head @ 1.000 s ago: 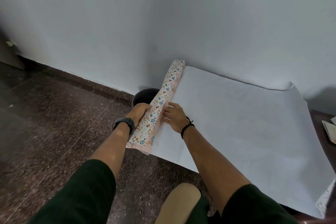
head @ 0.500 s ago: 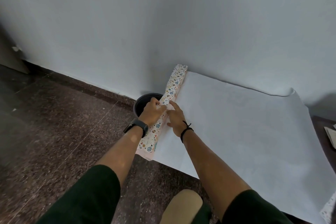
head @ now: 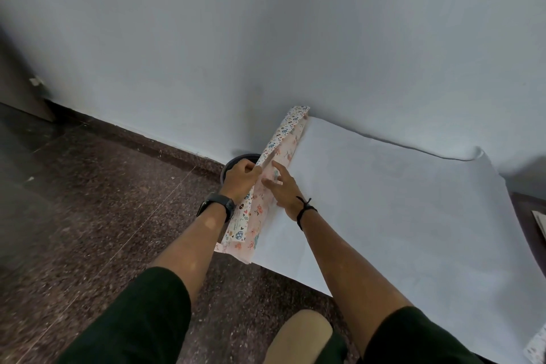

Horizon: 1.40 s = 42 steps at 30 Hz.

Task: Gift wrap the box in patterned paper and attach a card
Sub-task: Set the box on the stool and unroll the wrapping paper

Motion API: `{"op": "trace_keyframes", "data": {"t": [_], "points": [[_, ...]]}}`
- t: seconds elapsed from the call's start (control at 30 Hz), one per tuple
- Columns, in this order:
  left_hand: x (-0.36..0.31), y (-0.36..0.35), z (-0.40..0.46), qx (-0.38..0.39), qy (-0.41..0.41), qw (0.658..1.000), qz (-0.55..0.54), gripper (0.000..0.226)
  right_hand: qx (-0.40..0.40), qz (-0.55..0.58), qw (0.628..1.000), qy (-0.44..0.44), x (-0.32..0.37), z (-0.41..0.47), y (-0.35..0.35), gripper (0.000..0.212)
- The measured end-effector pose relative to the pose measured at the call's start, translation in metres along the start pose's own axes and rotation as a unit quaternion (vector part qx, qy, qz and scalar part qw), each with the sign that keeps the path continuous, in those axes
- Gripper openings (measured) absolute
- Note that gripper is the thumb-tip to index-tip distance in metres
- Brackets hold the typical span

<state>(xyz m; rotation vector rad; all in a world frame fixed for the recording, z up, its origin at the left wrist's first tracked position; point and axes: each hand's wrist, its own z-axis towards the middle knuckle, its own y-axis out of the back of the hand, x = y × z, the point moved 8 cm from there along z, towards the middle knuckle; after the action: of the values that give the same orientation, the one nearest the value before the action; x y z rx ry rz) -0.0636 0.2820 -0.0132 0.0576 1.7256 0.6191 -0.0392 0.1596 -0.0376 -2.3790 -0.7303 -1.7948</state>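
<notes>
Hands: two. Left hand, one, fingers curled on the lifted edge of the patterned paper. Right hand, one, fingers straight, pressing the pink folded strip just right of that grip.

Patterned paper: at least two layers at the grip, one white printed and one pink floral; whether they are separate sheets cannot be told. One further printed corner well right of the grip.

White sheet: one, spread rightward from the grip.

Dark round pot: one, just behind the left hand.

Wristwatch: one. Black cord bracelet: one.

Papers at far right edge: number uncertain.
</notes>
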Motion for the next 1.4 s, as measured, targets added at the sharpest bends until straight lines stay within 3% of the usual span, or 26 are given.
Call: {"op": "trace_keyframes", "data": {"t": [0.07,0.17,0.3,0.47,0.53,0.73,0.9,1.13,1.27,1.4], "points": [[0.003,0.003,0.002,-0.009,0.016,1.000,-0.018,0.017,0.000,-0.060,0.998,0.009,0.003,-0.001,-0.003,0.073],[0.010,0.008,0.007,-0.037,0.029,0.998,-0.033,0.027,-0.002,-0.131,0.991,0.020,0.001,0.000,-0.003,0.080],[0.010,0.020,0.008,-0.084,0.020,0.996,-0.026,0.003,-0.003,-0.156,0.987,0.034,0.001,0.001,-0.005,0.075],[0.008,0.030,0.008,-0.122,-0.021,0.992,0.009,0.020,0.004,-0.156,0.987,0.032,-0.001,0.000,-0.006,0.065],[0.006,0.027,0.009,-0.104,-0.030,0.994,0.031,0.037,0.009,-0.142,0.990,0.021,-0.004,-0.001,-0.006,0.064],[0.005,0.019,0.021,-0.037,-0.012,0.996,0.079,0.062,-0.048,-0.087,0.995,0.001,-0.009,-0.003,0.015,0.058],[0.008,0.017,0.026,-0.005,0.005,0.992,0.128,0.064,-0.103,-0.116,0.988,0.019,-0.010,-0.004,0.032,0.040],[-0.005,0.007,0.021,0.026,-0.056,0.980,0.191,0.057,-0.051,-0.170,0.983,0.043,0.006,0.002,0.019,0.047],[-0.014,0.004,0.022,0.037,-0.081,0.966,0.241,0.070,-0.023,-0.168,0.985,0.014,0.011,0.011,0.013,0.056],[-0.021,0.000,0.022,0.064,-0.086,0.944,0.311,0.079,-0.046,-0.167,0.985,-0.012,0.007,0.017,0.018,0.048]]}}
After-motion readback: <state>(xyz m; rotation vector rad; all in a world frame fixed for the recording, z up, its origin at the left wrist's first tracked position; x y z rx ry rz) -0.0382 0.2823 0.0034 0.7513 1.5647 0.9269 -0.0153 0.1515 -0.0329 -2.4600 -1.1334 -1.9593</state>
